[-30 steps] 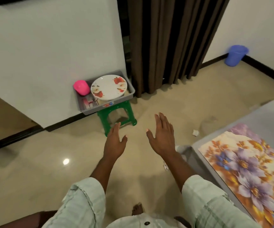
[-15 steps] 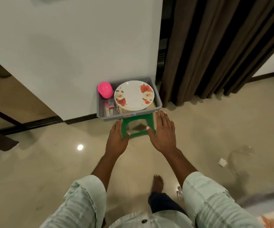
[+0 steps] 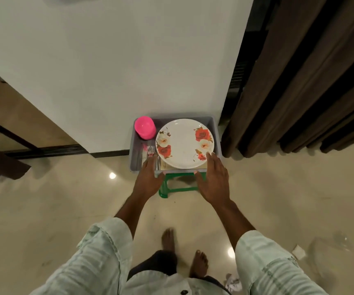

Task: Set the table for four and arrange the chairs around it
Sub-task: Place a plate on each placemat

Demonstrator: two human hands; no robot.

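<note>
Fingers [image 3: 211, 159] of both hands stretch straight toward the tray, gripping nothing.
White plate [image 3: 184, 143] with red and cream roses lies in the grey tray [image 3: 134, 154] on a green stool [image 3: 167, 189]; right hand [image 3: 214, 180] reaches its edge, left hand [image 3: 149, 177] is by the forks [image 3: 151, 150], pink cups [image 3: 144, 127] beside.

Dim indoor light, ceiling-lamp glare spots on glossy floor [image 3: 278, 188], wide-angle edge bending.

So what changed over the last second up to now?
The person walked up to the grey tray on the green stool; the left hand and right hand, both open, now reach its near edge. Nothing gripped. Floral plate, pink cups and forks unmoved.
</note>
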